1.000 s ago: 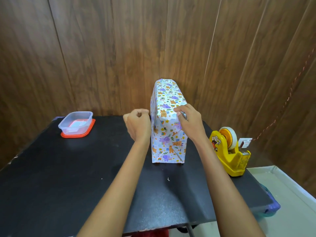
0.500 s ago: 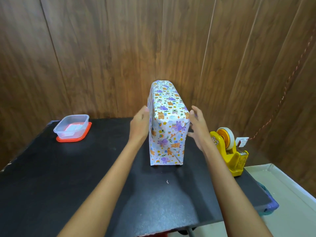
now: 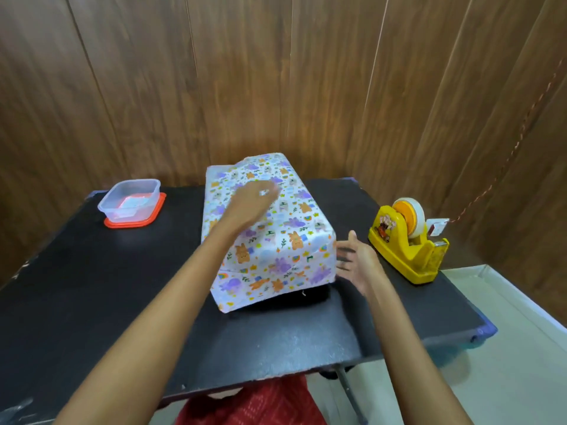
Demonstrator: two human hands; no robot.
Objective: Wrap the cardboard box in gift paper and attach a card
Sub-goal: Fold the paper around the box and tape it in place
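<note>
I see the wrapped box (image 3: 291,240), upright before, now tipped over mid-frame; left hand (image 3: 254,200) lies flat on top, right hand (image 3: 356,262) spread alongside.

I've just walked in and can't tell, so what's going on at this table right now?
A person is handling a gift-wrapped box on a black table. The left hand rests on the box's top, and the right hand is open beside its right side. The box looks tilted, with its near right corner off the table. A yellow tape dispenser stands to the right. No card is visible on the box.
</note>
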